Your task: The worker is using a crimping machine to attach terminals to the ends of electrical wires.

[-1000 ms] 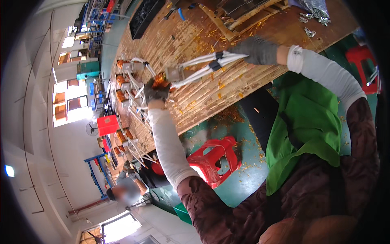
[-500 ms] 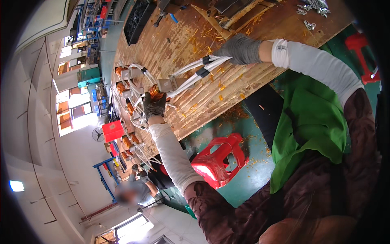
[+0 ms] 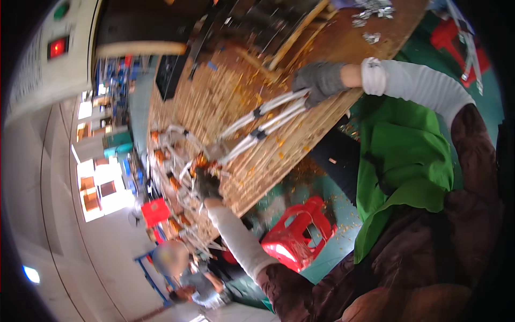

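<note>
Over the counter, the gloved left hand appears wrapped around the lower end of the copper-coloured coil, and the right hand clasps the gathered ends of its white leads. Good handling probably means bearing the weight at the coil, keeping the leads only lightly taut, and staying clear of the neighbouring coils; whether it touches the wood is too blurred to tell.
</note>
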`<state>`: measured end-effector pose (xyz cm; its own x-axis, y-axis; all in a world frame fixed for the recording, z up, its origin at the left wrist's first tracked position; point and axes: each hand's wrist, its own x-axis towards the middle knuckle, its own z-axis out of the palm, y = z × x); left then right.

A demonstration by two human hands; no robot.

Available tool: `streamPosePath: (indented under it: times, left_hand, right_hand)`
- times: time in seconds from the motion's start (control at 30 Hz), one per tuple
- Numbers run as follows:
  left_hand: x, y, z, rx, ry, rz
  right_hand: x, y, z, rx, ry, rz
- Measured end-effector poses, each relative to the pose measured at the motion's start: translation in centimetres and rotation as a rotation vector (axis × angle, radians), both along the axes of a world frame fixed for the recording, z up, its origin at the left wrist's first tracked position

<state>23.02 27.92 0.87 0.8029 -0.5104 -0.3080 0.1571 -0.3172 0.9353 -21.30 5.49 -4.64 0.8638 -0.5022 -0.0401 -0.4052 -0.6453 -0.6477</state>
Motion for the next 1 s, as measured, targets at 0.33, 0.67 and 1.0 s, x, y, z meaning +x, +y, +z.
streamPosePath:
  times: [0.33,0.67,1.0]
  left_hand:
    - [-16.5,-8.7,0.9,-0.127,-1.543,-0.549]
    - [-29.3,-17.6,-3.0,-0.229,-1.46,-1.405]
    - [-29.3,-19.6,-5.3,-0.097,-1.3,-1.563]
  right_hand:
    - [-3.9,-2.8,-3.0,0.156,0.104,0.151]
    - [-6.2,-5.8,-0.7,0.726,-0.052,0.202]
    - [-8.1,-4.5,-2.9,-0.114,-0.127,0.169]
